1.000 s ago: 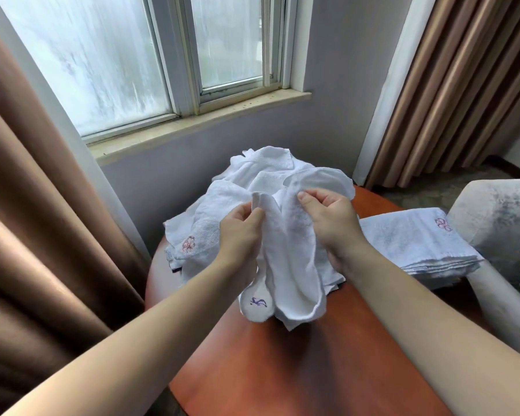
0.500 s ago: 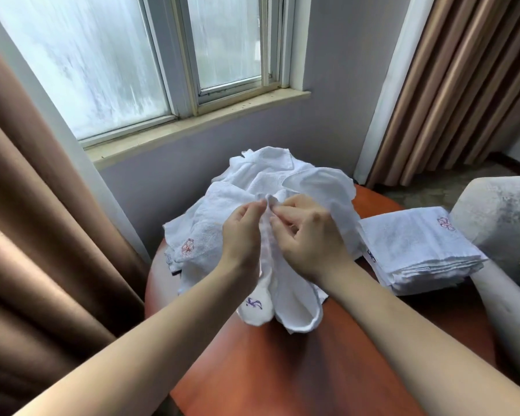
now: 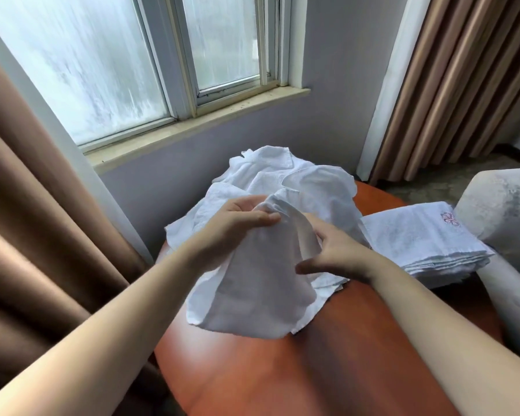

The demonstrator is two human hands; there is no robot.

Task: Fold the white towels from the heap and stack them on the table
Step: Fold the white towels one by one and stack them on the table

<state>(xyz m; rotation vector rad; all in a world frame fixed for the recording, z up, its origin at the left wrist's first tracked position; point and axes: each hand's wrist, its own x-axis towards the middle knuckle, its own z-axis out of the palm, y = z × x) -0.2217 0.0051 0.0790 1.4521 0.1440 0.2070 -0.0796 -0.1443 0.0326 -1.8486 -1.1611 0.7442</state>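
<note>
While the left hand (image 3: 231,226) pinches the top edge of a white towel (image 3: 252,295), its fingers (image 3: 246,203) are curled tight round a bunched bit of cloth, held up above the table (image 3: 282,370). From that grip the towel hangs down loose and crumpled, and its lower edge lies on the red-brown tabletop near the middle. The right hand (image 3: 339,253) sits just right of the towel, lower than the left hand. Its thumb stretches out to the left and touches the cloth, and its fingertips go in under a fold, so I cannot tell whether they grasp the towel or only rest against it. Both bare forearms reach in from the near corners.

Behind the hands, on the far side of the table, lies the heap (image 3: 285,178) of unfolded white towels, rumpled and spilling toward the left edge. The held towel touches the heap's near side. To the right of the heap, on the right part of the table, stands a neat stack (image 3: 424,247) of folded towels, with a small red stitched mark on the far right corner of the top one.

A pale armchair (image 3: 499,211) stands just right of the stack. Brown curtains (image 3: 36,220) hang at the left and far right, and a window (image 3: 102,70) with a stone sill (image 3: 198,124) sits in the grey wall beyond the table.
</note>
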